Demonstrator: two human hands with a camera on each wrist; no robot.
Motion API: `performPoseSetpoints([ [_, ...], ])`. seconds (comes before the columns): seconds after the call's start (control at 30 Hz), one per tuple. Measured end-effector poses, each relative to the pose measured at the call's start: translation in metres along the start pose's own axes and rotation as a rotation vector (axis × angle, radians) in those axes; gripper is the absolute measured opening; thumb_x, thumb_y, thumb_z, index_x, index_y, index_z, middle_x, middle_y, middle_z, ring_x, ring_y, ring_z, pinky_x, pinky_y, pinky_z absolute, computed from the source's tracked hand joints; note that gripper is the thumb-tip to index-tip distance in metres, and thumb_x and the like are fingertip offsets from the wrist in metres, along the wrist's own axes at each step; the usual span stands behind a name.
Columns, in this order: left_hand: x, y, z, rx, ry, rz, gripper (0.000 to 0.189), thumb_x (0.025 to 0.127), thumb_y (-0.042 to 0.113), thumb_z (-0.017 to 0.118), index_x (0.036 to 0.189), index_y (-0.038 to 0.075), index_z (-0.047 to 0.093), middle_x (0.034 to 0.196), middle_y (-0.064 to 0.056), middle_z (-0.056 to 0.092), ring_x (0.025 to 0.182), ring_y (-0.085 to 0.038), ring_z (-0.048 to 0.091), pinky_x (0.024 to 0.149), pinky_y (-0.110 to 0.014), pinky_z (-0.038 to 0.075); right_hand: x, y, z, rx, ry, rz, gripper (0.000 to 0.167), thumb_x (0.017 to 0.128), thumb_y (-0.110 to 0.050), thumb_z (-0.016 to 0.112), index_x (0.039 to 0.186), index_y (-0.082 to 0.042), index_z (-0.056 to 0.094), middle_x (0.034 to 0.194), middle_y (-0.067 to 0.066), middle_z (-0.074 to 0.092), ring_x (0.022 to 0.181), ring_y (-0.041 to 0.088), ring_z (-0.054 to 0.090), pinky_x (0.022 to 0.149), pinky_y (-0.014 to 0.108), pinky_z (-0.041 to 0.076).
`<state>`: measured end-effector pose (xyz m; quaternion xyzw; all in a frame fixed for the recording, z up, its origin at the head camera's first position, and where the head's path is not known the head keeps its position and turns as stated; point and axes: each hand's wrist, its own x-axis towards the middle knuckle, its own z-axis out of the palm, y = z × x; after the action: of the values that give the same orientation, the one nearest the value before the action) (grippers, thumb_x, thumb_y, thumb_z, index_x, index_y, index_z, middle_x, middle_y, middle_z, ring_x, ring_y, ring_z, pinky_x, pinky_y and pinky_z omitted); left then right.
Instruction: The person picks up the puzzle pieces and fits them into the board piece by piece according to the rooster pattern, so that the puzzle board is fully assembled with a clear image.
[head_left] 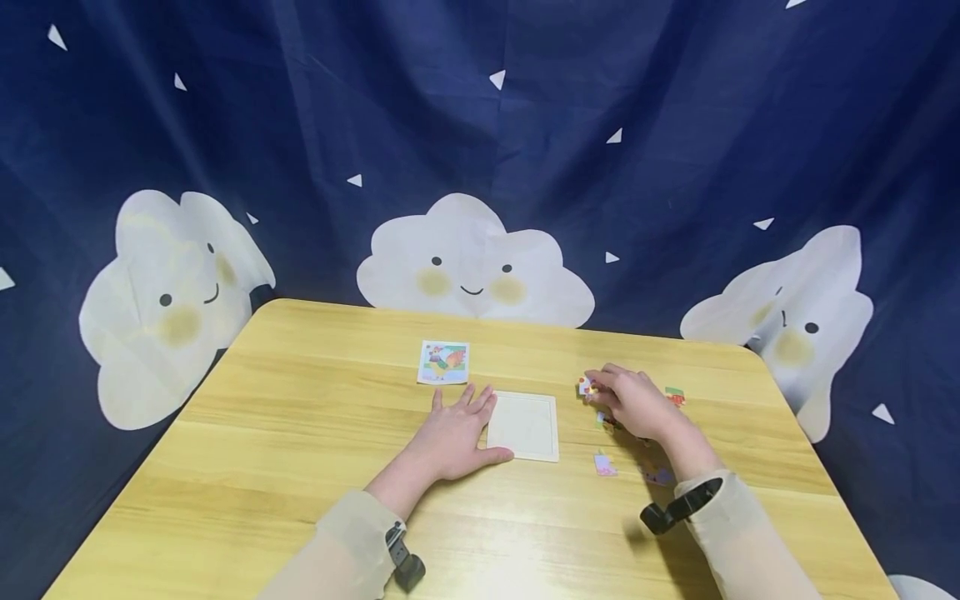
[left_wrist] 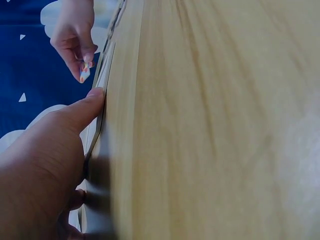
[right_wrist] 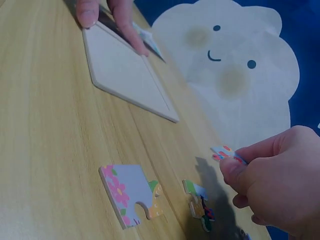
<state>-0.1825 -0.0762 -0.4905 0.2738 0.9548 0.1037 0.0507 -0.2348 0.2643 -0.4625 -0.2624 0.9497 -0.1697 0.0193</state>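
Note:
A pale square puzzle tray [head_left: 523, 426] [right_wrist: 128, 70] lies on the wooden table [head_left: 300, 450]. My left hand [head_left: 455, 435] lies flat beside its left edge, fingers straight, the thumb [left_wrist: 86, 107] against the tray's near corner. To the right, my right hand [head_left: 628, 400] pinches a small colourful puzzle piece [head_left: 586, 386] [right_wrist: 226, 152] [left_wrist: 85, 73] just above the table. Loose pieces lie around it: a pink-flowered one [head_left: 604, 464] [right_wrist: 130, 194], a green and yellow one [right_wrist: 198, 202], a red and green one [head_left: 676, 396].
A small picture card [head_left: 444, 362] lies beyond the tray, toward the table's far edge. A dark blue curtain with white smiling clouds [head_left: 472, 262] hangs behind the table. Black wrist mounts [head_left: 678, 507] sit on both sleeves.

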Motion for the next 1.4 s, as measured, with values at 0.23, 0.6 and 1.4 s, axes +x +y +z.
performPoseSetpoints([
  [0.23, -0.002, 0.001, 0.000, -0.011, -0.006, -0.007, 0.101, 0.097, 0.081, 0.046, 0.165, 0.007, 0.037, 0.172, -0.007, 0.027, 0.158, -0.036, 0.023, 0.115, -0.080, 0.018, 0.000, -0.007, 0.000, 0.071, 0.045, -0.044, 0.040, 0.103, -0.001, 0.066, 0.143, 0.001, 0.064, 0.107, 0.002, 0.065, 0.087, 0.017, 0.063, 0.081, 0.044, 0.051],
  [0.6, -0.003, 0.000, 0.001, -0.009, 0.000, -0.008, 0.100, 0.097, 0.081, 0.046, 0.165, 0.008, 0.036, 0.172, -0.007, 0.026, 0.158, -0.035, 0.024, 0.115, -0.080, 0.017, 0.005, -0.021, -0.001, 0.159, 0.051, -0.093, 0.039, 0.104, -0.002, 0.065, 0.143, 0.002, 0.063, 0.107, 0.001, 0.061, 0.072, 0.012, 0.051, 0.065, 0.030, 0.047],
  [1.4, 0.001, -0.001, 0.003, -0.021, -0.007, -0.017, 0.102, 0.096, 0.082, 0.045, 0.166, 0.008, 0.036, 0.172, -0.007, 0.026, 0.158, -0.036, 0.022, 0.116, -0.080, 0.015, 0.019, -0.052, 0.013, 0.166, 0.057, -0.126, 0.040, 0.104, -0.012, 0.069, 0.142, -0.002, 0.066, 0.117, 0.002, 0.061, 0.079, 0.009, 0.054, 0.090, 0.050, 0.043],
])
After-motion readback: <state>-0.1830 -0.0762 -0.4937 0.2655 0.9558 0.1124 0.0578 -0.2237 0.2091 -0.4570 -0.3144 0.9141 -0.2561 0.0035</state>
